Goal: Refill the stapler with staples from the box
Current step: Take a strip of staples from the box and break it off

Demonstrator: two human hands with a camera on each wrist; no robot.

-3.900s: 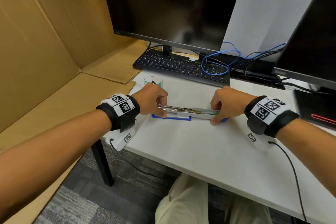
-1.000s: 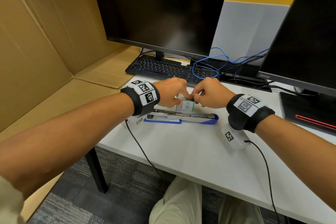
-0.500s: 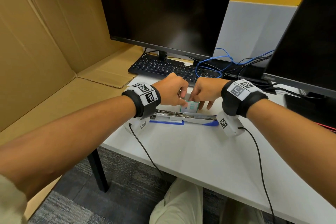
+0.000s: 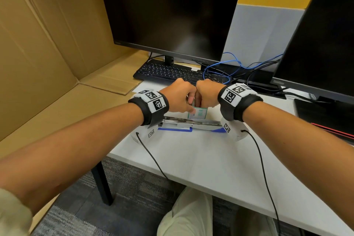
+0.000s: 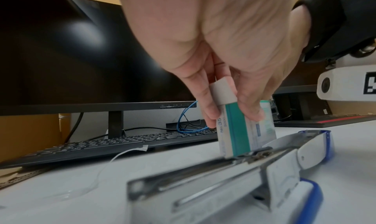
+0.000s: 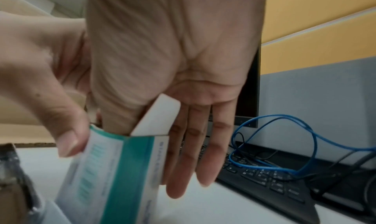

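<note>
both of your hands meet over the staple box [image 4: 198, 113], which stands upright on the white table [image 4: 201, 159] just behind the stapler [image 4: 188, 123]. your left hand [image 4: 180, 97] grips the box from above, thumb on the near face and fingers [image 5: 205, 108] down the far side, as the left wrist view shows. your right hand [image 4: 207, 93] is at the open top: its thumb [image 6: 120, 115] dips into the mouth of the box beside the raised white flap [image 6: 156, 116], while the other fingers [image 6: 191, 156] hang almost straight down behind the box; whether the thumb has hold of any staples inside cannot be told. the box is white with teal bands and small print. the stapler lies lengthwise across the table, swung open flat, its metal staple channel facing up and its blue base under it; the box is just beside it, and contact between them cannot be told. behind your hands sit a black keyboard [image 4: 168, 73], a loop of blue cable [image 4: 220, 69] and a dark monitor [image 4: 172, 9]; a second monitor [image 4: 321, 34] stands at the right, and brown cardboard [image 4: 47, 53] lines the left side.
</note>
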